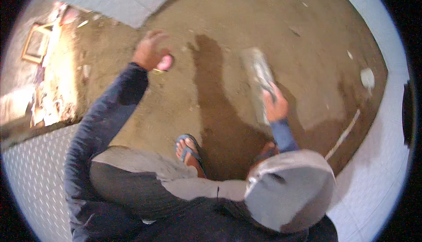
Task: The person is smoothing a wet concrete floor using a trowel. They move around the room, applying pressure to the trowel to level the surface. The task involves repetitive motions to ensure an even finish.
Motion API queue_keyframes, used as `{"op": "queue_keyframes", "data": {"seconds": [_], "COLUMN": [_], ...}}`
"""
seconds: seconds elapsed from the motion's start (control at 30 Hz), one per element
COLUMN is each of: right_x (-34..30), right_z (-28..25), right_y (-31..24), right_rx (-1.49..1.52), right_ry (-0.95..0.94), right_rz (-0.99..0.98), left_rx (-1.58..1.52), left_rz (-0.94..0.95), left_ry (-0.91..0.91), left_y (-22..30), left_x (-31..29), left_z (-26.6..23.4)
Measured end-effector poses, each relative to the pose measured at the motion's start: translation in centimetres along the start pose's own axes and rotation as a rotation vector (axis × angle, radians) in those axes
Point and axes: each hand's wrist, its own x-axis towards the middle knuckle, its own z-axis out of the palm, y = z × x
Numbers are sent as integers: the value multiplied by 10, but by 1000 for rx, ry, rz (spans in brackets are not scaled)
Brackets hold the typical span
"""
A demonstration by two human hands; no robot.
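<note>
My right hand point(277, 105), low over the sandy ground, is closed round the handle of a long flat plastering trowel point(259, 73). The trowel's blade lies on or just above the sand, pointing away from me. My left hand point(151, 51) is stretched forward over the sand in a dark sleeve, somewhat blurred. Its thumb and fingers look apart. Beside its thumb shows a small round pink thing point(165, 63) with a bit of yellow at its lower edge; whether the hand touches it, I cannot tell. A rounded grey form point(290, 189) hides part of my right forearm.
Pale tiles point(123, 0) border the sand at far left, with more along the right. Textured tiles point(37, 180) lie near left. A wooden frame point(36, 43) lies at far left. My sandalled foot point(188, 149) stands on the sand. A white lump point(367, 78) and a thin strip point(345, 134) lie right.
</note>
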Motion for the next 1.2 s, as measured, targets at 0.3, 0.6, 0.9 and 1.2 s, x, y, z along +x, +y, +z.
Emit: {"op": "queue_keyframes", "data": {"seconds": [0.3,0.6,0.9,1.2], "right_x": [-34,-27,-22,9], "right_z": [-21,-5,13,10], "right_y": [-3,-17,-45,-232], "right_rx": [142,121,83,-288], "right_ry": [-28,-182,-325,-754], "right_rz": [-167,-154,-159,-969], "left_rx": [-156,-384,-967,-1719], "left_rz": [-142,-143,-102,-728], "left_ry": [-129,-566,-591,372], "left_y": [52,79,172,137], "left_x": [-26,-61,-117,-118], "left_z": [39,47,114,93]}}
